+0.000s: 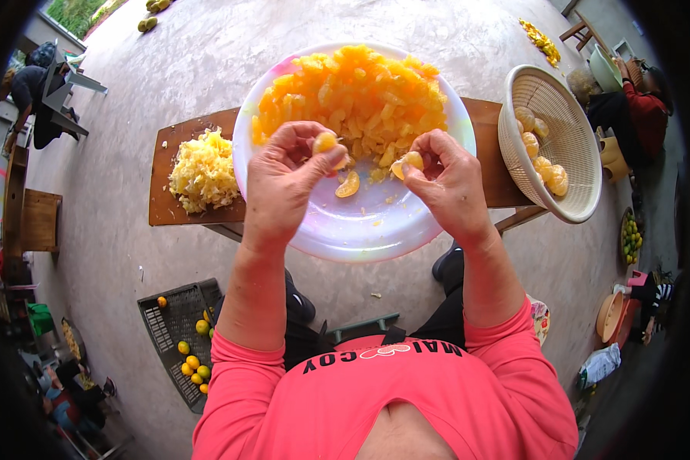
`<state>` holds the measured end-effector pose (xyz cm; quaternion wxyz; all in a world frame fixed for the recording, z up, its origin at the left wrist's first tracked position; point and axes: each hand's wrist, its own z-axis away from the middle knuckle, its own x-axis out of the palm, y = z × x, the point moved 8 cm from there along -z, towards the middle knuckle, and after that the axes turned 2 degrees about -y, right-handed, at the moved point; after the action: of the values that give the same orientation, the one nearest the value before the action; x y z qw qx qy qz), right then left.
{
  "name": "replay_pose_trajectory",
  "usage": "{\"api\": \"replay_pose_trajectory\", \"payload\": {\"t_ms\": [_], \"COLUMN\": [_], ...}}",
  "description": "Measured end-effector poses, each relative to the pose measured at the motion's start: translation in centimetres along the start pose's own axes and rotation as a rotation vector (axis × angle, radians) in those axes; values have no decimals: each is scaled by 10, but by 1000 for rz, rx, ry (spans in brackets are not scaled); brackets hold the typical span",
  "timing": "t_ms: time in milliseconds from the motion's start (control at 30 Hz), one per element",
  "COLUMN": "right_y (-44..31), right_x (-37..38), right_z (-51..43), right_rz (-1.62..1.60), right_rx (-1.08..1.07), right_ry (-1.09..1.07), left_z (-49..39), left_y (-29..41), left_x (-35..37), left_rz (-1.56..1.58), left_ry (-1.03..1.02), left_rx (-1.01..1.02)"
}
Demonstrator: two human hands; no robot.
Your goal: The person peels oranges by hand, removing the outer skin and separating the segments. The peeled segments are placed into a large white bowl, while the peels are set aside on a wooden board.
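Observation:
My left hand [290, 169] pinches a piece of peeled citrus [324, 142] between thumb and fingers. Opposite it, my right hand [451, 178] grips another citrus piece [407, 165]. Both are raised above a wide, pale plastic basin [374, 233]. A large heap of loose orange citrus segments [356, 92] fills the basin's far half. One single segment [348, 184] lies apart, between my hands, on the basin floor. Small scraps of pulp are scattered near it. The fingers partly hide both held pieces.
A wooden bench [167, 215] carries the basin and a pile of pale pith shreds [205, 172]. At right, a white mesh basket [581, 190] holds several peeled citrus fruits [558, 180]. A black crate [161, 328] with unpeeled fruit stands at lower left. Other people sit around the edges.

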<state>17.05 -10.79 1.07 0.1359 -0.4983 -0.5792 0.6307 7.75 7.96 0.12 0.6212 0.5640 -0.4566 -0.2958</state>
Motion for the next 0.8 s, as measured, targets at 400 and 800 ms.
{"api": "replay_pose_trajectory", "payload": {"t_ms": [400,800], "right_y": [-13,-3], "right_x": [23,23], "right_z": [8,9], "right_rz": [-644,-742], "right_rx": [112,219], "right_ry": [-147,-109], "left_z": [11,16], "left_y": [-3,-9], "left_x": [22,37], "left_rz": [168,115], "left_ry": [0,-77], "left_rx": [-61,-134]}}
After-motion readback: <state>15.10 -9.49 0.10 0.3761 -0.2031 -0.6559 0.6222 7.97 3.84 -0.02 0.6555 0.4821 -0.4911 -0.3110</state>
